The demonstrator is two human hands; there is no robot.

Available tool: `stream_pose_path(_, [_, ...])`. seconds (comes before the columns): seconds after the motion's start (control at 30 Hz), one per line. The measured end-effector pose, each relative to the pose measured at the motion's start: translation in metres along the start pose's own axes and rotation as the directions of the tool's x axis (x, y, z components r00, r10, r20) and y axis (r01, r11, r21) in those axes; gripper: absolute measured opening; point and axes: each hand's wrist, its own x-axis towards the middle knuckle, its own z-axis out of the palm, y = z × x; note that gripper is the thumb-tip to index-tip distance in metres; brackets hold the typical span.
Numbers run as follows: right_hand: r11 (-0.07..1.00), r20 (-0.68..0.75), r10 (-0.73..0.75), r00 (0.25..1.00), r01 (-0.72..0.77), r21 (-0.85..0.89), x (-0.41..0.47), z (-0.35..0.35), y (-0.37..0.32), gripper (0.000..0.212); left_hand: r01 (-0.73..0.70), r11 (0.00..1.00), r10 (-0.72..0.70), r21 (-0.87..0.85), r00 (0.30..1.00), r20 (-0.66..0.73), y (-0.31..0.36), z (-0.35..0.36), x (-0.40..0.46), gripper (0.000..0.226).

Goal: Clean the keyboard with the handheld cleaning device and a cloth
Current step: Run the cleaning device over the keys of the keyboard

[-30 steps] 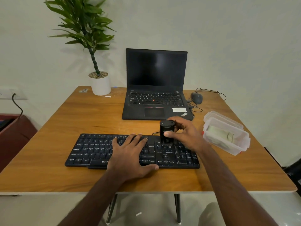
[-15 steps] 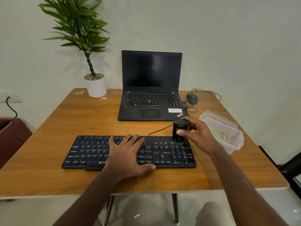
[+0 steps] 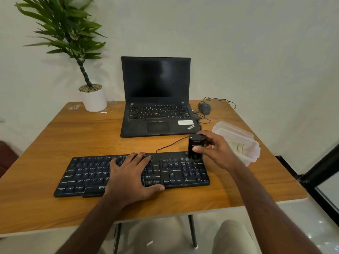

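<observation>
Since the earlier frames the small black cylindrical handheld cleaning device [image 3: 196, 147] has travelled rightward along the back row of the flat black wired keyboard [image 3: 132, 174] and now stands upright at its far right corner, above the number pad; the left hand [image 3: 131, 177] has stayed flat on the middle keys. Right hand [image 3: 214, 152] grips the device, thumb across its front, fingers [image 3: 206, 138] curled round the back and partly hidden behind it. Left hand fingers lie straight and slightly spread, thumb near the front edge, holding nothing. The device's lower end is blurred against the keys, so contact cannot be told for sure; small print on its side is unreadable. The left hand covers the middle keys, and key legends elsewhere are smeared. The keyboard lies near the front edge of the brown wooden desk [image 3: 55, 143], its thin black cable running back toward the open black laptop [image 3: 157, 99] with a dark screen. Right of the device sits a clear plastic lidded box [image 3: 240, 143], partly hidden by the right hand; its pale contents cannot be identified. A grey mouse [image 3: 204, 107] is beside the laptop, a green plant in a white pot [image 3: 94, 99] at back left.
</observation>
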Motion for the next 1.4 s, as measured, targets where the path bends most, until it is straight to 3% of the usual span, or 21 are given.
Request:
stream_pose_path(0.13, [0.998, -0.019, -0.03, 0.999, 0.029, -0.058, -0.005, -0.028, 0.002, 0.031, 0.005, 1.0, -0.005, -0.005, 1.0, -0.003, 0.001, 0.0, 0.0, 0.127])
stream_pose_path(0.3, [0.998, -0.106, -0.056, 0.993, 0.059, 0.026, 0.004, -0.003, -0.005, 0.036, -0.001, 1.0, 0.001, 0.0, 1.0, -0.011, 0.001, 0.0, 0.001, 0.128])
stream_pose_path(0.5, [0.999, 0.032, -0.045, 0.998, 0.045, 0.005, 0.013, 0.027, -0.009, 0.027, 0.0, 1.0, 0.0, 0.0, 1.0, -0.014, 0.001, 0.0, 0.0, 0.127])
stream_pose_path(0.7, [0.994, -0.001, -0.036, 0.999, 0.036, -0.107, 0.0, -0.024, 0.003, 0.036, -0.002, 1.0, 0.002, 0.002, 1.0, -0.008, 0.0, 0.0, 0.001, 0.125])
stream_pose_path(0.83, [0.999, -0.084, -0.04, 0.996, 0.041, 0.009, 0.002, -0.011, -0.006, 0.036, -0.004, 1.0, 0.004, 0.007, 1.0, -0.004, 0.001, 0.001, 0.001, 0.127])
stream_pose_path(1.07, [0.998, 0.058, 0.001, 0.998, 0.003, -0.069, 0.017, 0.034, -0.009, 0.036, 0.01, 1.0, -0.011, 0.002, 1.0, 0.019, 0.0, -0.001, 0.001, 0.128])
stream_pose_path(1.27, [0.995, 0.006, 0.0, 1.0, 0.0, -0.102, 0.001, -0.012, -0.001, 0.032, 0.001, 1.0, -0.001, 0.005, 1.0, 0.006, -0.002, 0.003, 0.002, 0.125])
stream_pose_path(1.4, [0.996, -0.091, -0.048, 0.995, 0.041, -0.078, 0.0, -0.005, -0.007, 0.033, -0.03, 0.999, 0.031, 0.019, 0.999, -0.023, -0.005, 0.0, 0.0, 0.125])
